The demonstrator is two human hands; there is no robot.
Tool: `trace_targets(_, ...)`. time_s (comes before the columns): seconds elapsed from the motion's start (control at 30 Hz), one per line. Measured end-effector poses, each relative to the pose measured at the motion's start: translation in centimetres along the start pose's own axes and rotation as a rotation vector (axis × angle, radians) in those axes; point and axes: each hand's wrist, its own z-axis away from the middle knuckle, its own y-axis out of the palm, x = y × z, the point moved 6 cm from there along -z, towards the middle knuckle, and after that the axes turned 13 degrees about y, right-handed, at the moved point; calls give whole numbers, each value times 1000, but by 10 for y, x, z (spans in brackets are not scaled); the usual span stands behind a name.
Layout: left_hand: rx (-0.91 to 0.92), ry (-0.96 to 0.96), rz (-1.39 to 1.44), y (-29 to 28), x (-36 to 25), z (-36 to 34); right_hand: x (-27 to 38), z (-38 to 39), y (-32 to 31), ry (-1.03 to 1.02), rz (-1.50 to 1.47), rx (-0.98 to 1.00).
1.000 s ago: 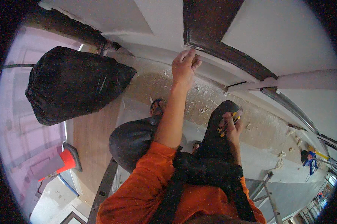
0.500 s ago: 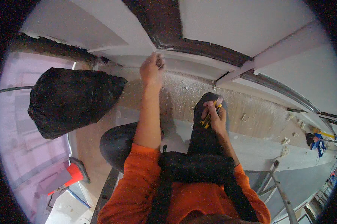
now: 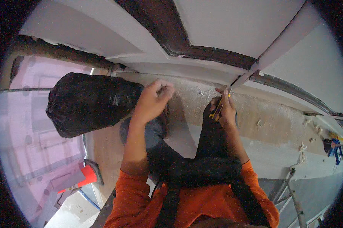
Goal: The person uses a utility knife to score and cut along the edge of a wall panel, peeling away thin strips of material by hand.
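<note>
Orange sleeves (image 3: 148,205) and black harness straps (image 3: 201,171) are lying nearest, below the knife. Right hand (image 3: 226,112) is gripping a yellow knife (image 3: 218,108), fingers curled tight around it, blade end reaching the dark trim (image 3: 201,53) above. Left hand (image 3: 152,100), left of the knife, is hanging with fingers loosely bunched, pinching nothing visible. Black bag (image 3: 88,102) is sitting farther left of the knife.
</note>
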Motion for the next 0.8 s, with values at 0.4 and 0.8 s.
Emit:
trace_targets(0.4,571,449,28,120,-10,-108,21,-5,-44,-72,-332,-217)
trace_targets(0.8,1362,692,170,303,10,-85,3,164,4,-583,-1032,-841)
